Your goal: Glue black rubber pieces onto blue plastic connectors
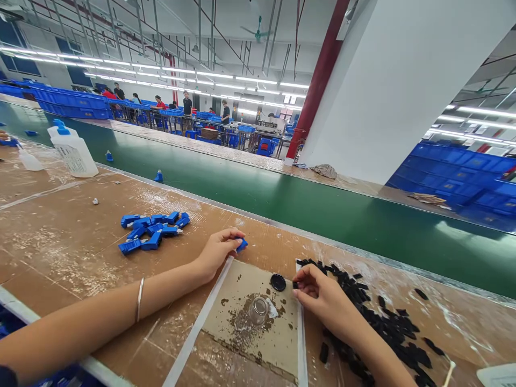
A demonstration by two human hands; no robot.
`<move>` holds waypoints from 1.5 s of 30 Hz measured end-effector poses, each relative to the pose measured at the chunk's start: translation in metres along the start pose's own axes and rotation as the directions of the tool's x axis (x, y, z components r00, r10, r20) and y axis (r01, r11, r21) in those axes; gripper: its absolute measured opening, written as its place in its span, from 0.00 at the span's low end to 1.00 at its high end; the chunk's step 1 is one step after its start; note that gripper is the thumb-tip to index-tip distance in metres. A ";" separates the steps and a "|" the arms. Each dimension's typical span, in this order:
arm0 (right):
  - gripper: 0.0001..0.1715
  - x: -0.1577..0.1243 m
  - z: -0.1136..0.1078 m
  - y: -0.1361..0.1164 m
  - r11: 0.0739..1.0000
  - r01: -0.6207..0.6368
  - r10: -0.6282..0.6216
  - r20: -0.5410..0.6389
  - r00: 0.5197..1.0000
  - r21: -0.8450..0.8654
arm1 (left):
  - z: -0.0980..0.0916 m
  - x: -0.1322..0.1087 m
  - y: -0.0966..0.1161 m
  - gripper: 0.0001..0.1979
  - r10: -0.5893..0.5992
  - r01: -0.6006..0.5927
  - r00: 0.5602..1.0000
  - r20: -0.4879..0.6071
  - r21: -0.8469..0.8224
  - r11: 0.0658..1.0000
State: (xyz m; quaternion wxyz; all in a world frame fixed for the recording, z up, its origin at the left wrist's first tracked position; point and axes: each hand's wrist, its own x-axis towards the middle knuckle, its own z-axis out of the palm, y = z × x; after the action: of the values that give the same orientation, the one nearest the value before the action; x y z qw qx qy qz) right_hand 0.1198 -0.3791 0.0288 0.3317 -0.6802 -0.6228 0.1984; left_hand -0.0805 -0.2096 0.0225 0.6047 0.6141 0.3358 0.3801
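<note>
Your left hand (217,253) was curled, pinching a blue plastic part (242,245) just beyond the top edge of the cardboard sheet (266,344). Your right hand (324,295), half closed, pinched a small black piece (295,285) beside the sheet. A slack pinch could have dropped either piece; reaching across could have tipped the small glass jar (258,310) on the sheet.

No readable text, brand or number anywhere in view. On the white plastic bottle (74,153), 1 printed label (70,158) with rows of fine print, all too small and blurred to read. On the machine (269,127) at the far end of the hall, only pale panels, any marking there too small to tell.
</note>
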 end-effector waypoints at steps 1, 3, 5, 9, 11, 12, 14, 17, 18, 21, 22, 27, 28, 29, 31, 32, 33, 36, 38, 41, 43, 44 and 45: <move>0.07 -0.002 0.003 -0.005 0.999 0.018 -0.019 0.022 1.000 0.041 | 0.003 -0.009 0.001 0.12 -0.038 0.040 0.999 0.024 -0.089 0.995; 0.08 -0.006 0.009 -0.016 0.990 0.054 -0.062 0.057 0.996 0.128 | 0.005 -0.019 0.003 0.12 -0.086 0.096 0.995 0.059 -0.210 0.973; 0.09 -0.010 0.015 -0.025 0.976 0.077 -0.094 0.075 0.993 0.205 | 0.006 -0.021 0.004 0.11 -0.106 0.121 0.991 0.077 -0.243 0.962; 0.09 -0.013 0.023 -0.034 0.958 0.106 -0.134 0.089 0.987 0.265 | 0.005 -0.017 0.002 0.11 -0.138 0.154 0.987 0.078 -0.277 0.949; 0.10 -0.013 0.023 -0.036 0.958 0.111 -0.143 0.106 0.984 0.264 | 0.004 -0.017 0.000 0.11 -0.134 0.151 0.988 0.079 -0.275 0.949; 0.10 -0.012 0.024 -0.037 0.960 0.109 -0.143 0.114 0.983 0.259 | 0.004 -0.017 0.000 0.10 -0.131 0.149 0.988 0.083 -0.269 0.951; 0.10 -0.012 0.023 -0.038 0.965 0.104 -0.138 0.128 0.982 0.242 | 0.004 -0.018 -0.002 0.11 -0.128 0.147 0.988 0.090 -0.254 0.956; 0.11 -0.011 0.024 -0.039 0.968 0.106 -0.139 0.132 0.982 0.229 | 0.005 -0.018 -0.002 0.12 -0.120 0.141 0.988 0.099 -0.237 0.961; 0.11 -0.011 0.024 -0.039 0.968 0.110 -0.143 0.132 0.981 0.227 | 0.005 -0.019 -0.002 0.12 -0.117 0.138 0.988 0.102 -0.235 0.962; 0.11 -0.011 0.025 -0.039 0.967 0.121 -0.154 0.134 0.979 0.226 | 0.004 -0.020 -0.001 0.17 -0.101 0.128 0.988 0.120 -0.237 0.963; 0.11 -0.011 0.025 -0.040 0.966 0.123 -0.157 0.135 0.978 0.226 | 0.004 -0.021 0.000 0.19 -0.094 0.123 0.987 0.129 -0.238 0.964; 0.11 -0.012 0.025 -0.041 0.966 0.133 -0.166 0.141 0.976 0.220 | 0.004 -0.024 0.001 0.25 -0.058 0.097 0.986 0.154 -0.254 0.962; 0.11 -0.013 0.025 -0.042 0.966 0.131 -0.165 0.141 0.976 0.224 | 0.004 -0.024 0.001 0.25 -0.055 0.095 0.987 0.154 -0.266 0.959; 0.10 -0.013 0.026 -0.042 0.964 0.126 -0.162 0.141 0.977 0.236 | 0.004 -0.024 0.001 0.25 -0.058 0.099 0.987 0.151 -0.279 0.955; 0.10 -0.014 0.026 -0.042 0.951 0.100 -0.144 0.136 0.980 0.292 | 0.004 -0.024 0.002 0.23 -0.078 0.119 0.987 0.143 -0.301 0.946; 0.10 -0.014 0.026 -0.042 0.936 0.082 -0.133 0.127 0.983 0.343 | 0.004 -0.024 0.002 0.22 -0.093 0.133 0.986 0.139 -0.314 0.940; 0.10 -0.014 0.027 -0.041 0.910 0.066 -0.122 0.112 0.986 0.410 | 0.005 -0.025 0.003 0.22 -0.106 0.146 0.985 0.138 -0.327 0.934; 0.14 -0.013 0.025 -0.040 0.766 0.042 -0.093 0.045 0.995 0.642 | 0.007 -0.033 0.010 0.20 -0.119 0.185 0.973 0.197 -0.359 0.915; 0.16 -0.013 0.024 -0.039 0.658 0.047 -0.080 0.007 0.997 0.751 | 0.010 -0.041 0.015 0.21 -0.127 0.223 0.957 0.261 -0.381 0.897; 0.16 -0.014 0.024 -0.040 0.564 0.071 -0.073 -0.036 0.997 0.822 | 0.015 -0.055 0.022 0.23 -0.171 0.313 0.924 0.342 -0.418 0.853; 0.15 -0.014 0.025 -0.041 0.541 0.089 -0.075 -0.057 0.996 0.837 | 0.019 -0.063 0.024 0.25 -0.207 0.375 0.896 0.394 -0.418 0.827; 0.15 -0.015 0.026 -0.041 0.537 0.095 -0.076 -0.064 0.995 0.838 | 0.020 -0.067 0.025 0.25 -0.224 0.404 0.880 0.418 -0.412 0.817; 0.15 -0.015 0.027 -0.042 0.537 0.100 -0.075 -0.070 0.995 0.837 | 0.022 -0.070 0.026 0.25 -0.239 0.428 0.866 0.440 -0.406 0.807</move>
State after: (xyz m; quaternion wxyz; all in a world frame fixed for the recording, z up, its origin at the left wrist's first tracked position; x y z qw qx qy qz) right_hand 0.0697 -0.3880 0.0370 0.6342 -0.4092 -0.4807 0.4465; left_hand -0.0967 -0.2823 0.0444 0.8502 0.4300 0.2132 0.2163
